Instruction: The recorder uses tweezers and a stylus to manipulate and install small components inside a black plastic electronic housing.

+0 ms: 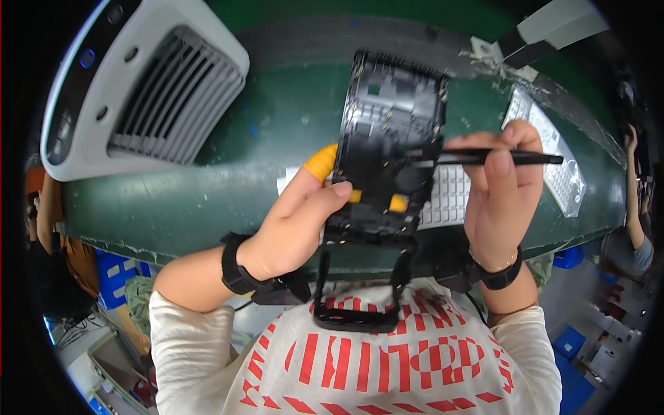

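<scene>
My left hand (292,225) grips a black plastic device housing (377,149) by its left edge, tilted up over the table. A yellow finger cot covers one of its fingertips. The housing's inner side faces me, with ribs, small brass-coloured dots and two yellow patches (398,203) near its lower end. A black U-shaped handle (356,318) hangs from that end. My right hand (503,187) pinches black tweezers (519,158), pointed left. Their tips lie over the middle of the housing; blur hides whether they touch it or hold anything.
On the green table (256,187), a white machine with a slatted grey vent (176,97) stands at left. A white tray of small cells (448,197) lies behind the housing; another wrapped white tray (550,149) is at right. Other people are at both sides.
</scene>
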The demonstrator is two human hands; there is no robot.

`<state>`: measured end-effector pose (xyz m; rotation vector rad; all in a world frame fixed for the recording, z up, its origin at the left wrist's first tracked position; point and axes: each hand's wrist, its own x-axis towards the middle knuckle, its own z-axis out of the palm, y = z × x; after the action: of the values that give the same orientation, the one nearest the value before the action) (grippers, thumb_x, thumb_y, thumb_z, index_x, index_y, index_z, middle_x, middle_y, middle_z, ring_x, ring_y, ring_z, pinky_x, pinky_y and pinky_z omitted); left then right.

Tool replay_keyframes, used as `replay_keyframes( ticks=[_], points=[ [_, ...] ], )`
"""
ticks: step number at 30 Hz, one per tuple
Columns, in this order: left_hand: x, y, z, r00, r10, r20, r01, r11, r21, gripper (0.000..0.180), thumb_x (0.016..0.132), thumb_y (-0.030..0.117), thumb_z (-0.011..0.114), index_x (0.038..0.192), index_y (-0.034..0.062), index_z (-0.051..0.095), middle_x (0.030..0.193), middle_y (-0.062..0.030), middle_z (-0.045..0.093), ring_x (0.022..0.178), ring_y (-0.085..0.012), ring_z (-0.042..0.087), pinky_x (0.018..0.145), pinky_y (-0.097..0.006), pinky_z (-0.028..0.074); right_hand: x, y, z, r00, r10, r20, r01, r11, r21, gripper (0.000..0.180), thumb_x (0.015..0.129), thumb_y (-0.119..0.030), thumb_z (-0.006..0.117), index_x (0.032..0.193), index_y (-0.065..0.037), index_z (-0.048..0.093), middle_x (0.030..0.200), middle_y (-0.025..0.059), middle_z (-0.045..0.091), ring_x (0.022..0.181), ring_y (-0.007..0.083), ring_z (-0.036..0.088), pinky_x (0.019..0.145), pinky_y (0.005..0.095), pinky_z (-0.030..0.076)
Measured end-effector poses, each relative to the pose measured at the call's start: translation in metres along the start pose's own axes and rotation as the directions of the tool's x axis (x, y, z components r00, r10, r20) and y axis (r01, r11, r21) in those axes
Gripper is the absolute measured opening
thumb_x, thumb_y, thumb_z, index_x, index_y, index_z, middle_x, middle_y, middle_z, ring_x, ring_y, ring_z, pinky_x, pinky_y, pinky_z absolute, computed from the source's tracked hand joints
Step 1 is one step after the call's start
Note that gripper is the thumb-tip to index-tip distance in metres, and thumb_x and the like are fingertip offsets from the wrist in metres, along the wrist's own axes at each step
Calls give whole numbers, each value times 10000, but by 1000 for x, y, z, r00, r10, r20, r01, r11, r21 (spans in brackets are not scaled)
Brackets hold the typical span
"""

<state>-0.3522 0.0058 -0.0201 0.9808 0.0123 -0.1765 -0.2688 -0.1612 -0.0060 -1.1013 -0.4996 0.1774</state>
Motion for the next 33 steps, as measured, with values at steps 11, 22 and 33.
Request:
replay_keyframes(
  ticks=[11,22,33],
  points=[
    [10,4,-6,990,-102,95,91,989,117,660,668,-45,463,1245,16,149,1136,-92,411,1020,-166,425,870,-287,335,18,-24,-57,996,-66,-64,55,985,-161,211,758,-29,526,865,-55,346,793,130,558,788,160,541,732,249,409],
    [137,46,1,968,57,-246,37,932,361,410,791,148,454,1147,-11,323,983,-97,495,817,-184,549,600,-230,490,24,-9,-95,983,9,-181,-14,999,-30,156,774,-18,504,860,-44,377,800,107,550,783,127,539,717,218,409],
    [281,65,-53,802,318,-505,11,839,545,426,793,301,423,1082,-7,361,1066,-172,435,1010,-243,435,802,-313,372,18,-13,-86,991,-5,-131,2,1000,-29,187,764,-22,529,863,-40,371,792,77,540,783,104,532,673,180,391]
  ],
)
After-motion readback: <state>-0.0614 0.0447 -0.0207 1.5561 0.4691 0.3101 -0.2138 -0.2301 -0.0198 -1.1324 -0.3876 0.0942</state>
